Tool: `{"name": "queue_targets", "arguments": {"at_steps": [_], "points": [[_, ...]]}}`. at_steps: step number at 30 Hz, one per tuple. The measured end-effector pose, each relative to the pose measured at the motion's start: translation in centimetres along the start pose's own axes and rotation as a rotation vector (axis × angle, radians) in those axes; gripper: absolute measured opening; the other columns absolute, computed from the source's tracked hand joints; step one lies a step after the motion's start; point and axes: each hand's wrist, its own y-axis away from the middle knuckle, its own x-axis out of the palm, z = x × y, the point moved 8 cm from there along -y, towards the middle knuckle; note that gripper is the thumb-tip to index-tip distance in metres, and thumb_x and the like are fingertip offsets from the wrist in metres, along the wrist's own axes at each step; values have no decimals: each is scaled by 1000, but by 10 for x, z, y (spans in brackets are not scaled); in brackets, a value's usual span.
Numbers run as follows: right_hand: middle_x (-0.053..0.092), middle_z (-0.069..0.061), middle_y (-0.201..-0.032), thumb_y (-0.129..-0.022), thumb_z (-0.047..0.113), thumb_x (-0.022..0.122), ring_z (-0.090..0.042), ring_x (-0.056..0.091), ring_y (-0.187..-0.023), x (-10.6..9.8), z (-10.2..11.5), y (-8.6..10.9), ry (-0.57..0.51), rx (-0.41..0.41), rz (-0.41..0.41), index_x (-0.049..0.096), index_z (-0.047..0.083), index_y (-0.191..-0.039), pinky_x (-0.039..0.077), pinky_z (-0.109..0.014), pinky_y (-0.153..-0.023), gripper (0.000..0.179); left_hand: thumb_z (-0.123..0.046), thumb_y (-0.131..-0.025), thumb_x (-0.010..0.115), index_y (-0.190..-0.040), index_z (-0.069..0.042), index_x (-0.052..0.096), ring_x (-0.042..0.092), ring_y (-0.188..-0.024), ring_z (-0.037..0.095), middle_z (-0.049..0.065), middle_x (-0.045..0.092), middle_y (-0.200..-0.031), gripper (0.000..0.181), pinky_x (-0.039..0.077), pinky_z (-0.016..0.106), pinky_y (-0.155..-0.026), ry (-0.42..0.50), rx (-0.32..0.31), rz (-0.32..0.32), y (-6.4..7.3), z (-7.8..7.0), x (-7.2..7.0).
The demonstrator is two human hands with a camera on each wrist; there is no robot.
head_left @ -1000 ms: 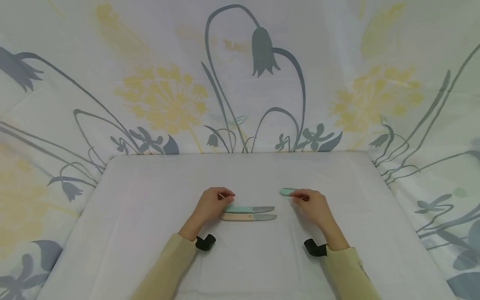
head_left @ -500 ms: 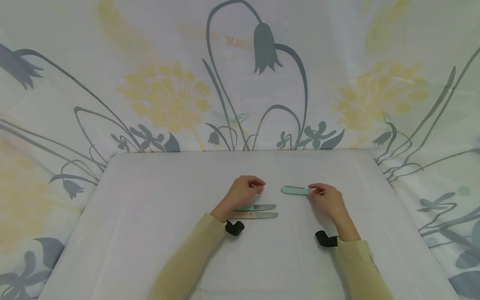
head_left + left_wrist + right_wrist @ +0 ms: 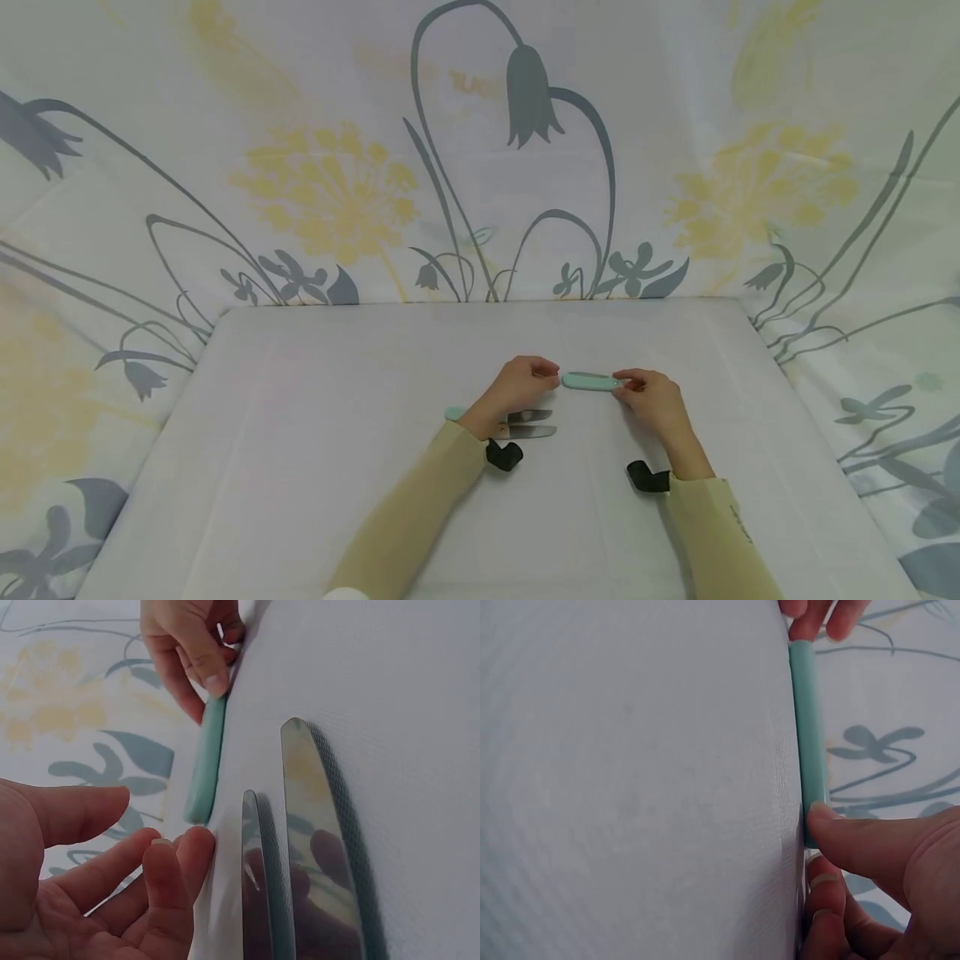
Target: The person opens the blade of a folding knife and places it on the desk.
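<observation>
Presently, the right hand (image 3: 651, 402) is pinching one end of a mint folding knife (image 3: 587, 382) between thumb and fingers; the left hand (image 3: 522, 386), fingers loosely bent and gripping nothing, is hovering at the other end, contact unclear. The knife is lying on the white table (image 3: 300, 450), looking light, stiff, perhaps slippery, likely best held by its ends. Long axis is running left-right, rounded end pointing left, roughly paralleling two unfolded knives (image 3: 534, 432).

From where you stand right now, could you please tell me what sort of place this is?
Probably a staged indoor recording spot: a white-covered table, a flower-printed backdrop behind it and along both sides, and black devices worn at both wrists.
</observation>
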Motion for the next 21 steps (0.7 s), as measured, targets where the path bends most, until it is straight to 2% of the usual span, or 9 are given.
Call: {"name": "queue_targets", "arguments": {"at_steps": [6,12,21], "points": [[66,-11,-92,-89,10,73,-26,59,-84,-3,1,1,-43,26,-34,71,0,-115,44,-33,-69,27,-22,-97,64,-123,-12,70,62,-100,13,-5,70,-109,29,49,30,-86,24,0,20,0,-3,7],[67,-14,-95,-87,9,75,-29,62,-89,-4,2,4,-66,51,-45,71,-1,-111,44,-33,-70,26,-22,-96,65,-121,-14,71,62,-99,12,-6,70,-108,28,49,29,-84,46,-18,22,0,0,7],[66,-11,-92,-85,9,76,-27,59,-88,-5,4,6,-78,38,-88,71,0,-104,42,-35,-73,22,-24,-96,67,-122,-12,70,65,-96,11,-3,69,-111,29,51,29,-80,107,-4,32,3,0,8]]}}
